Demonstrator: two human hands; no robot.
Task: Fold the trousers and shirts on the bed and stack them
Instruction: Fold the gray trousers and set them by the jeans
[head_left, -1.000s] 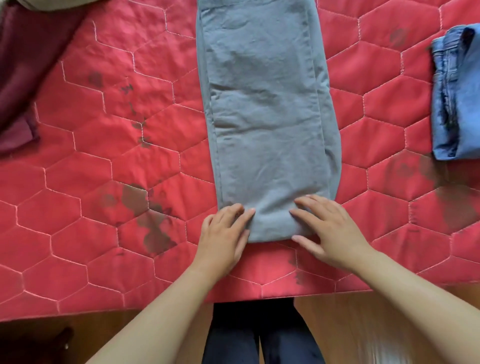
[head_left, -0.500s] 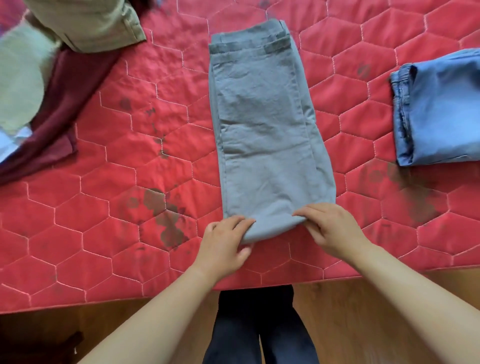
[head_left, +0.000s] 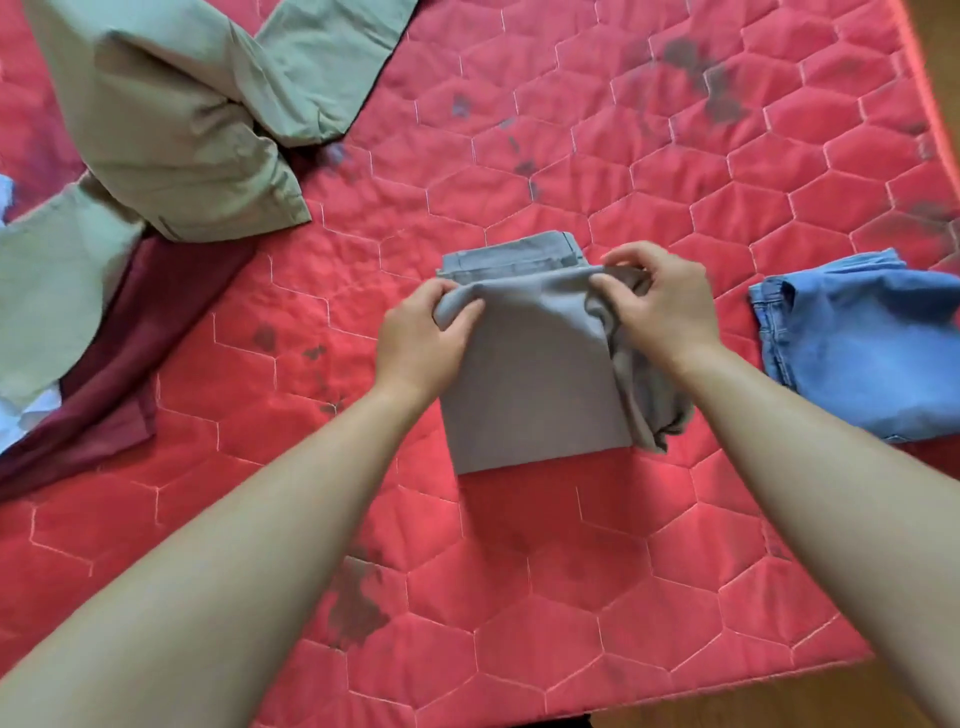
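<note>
A moment ago the grey trousers (head_left: 530, 384) lay as a long strip with both hands at the near hem (head_left: 535, 288); now that hem is carried over to the waistband (head_left: 511, 255), halving them in the middle of the bed (head_left: 571, 597), so this pair looks nearly ready to stack. The left hand (head_left: 421, 343) pinches the hem's left corner, fingers curled round it, and the right hand (head_left: 660, 306) grips the bunched right corner likewise.
</note>
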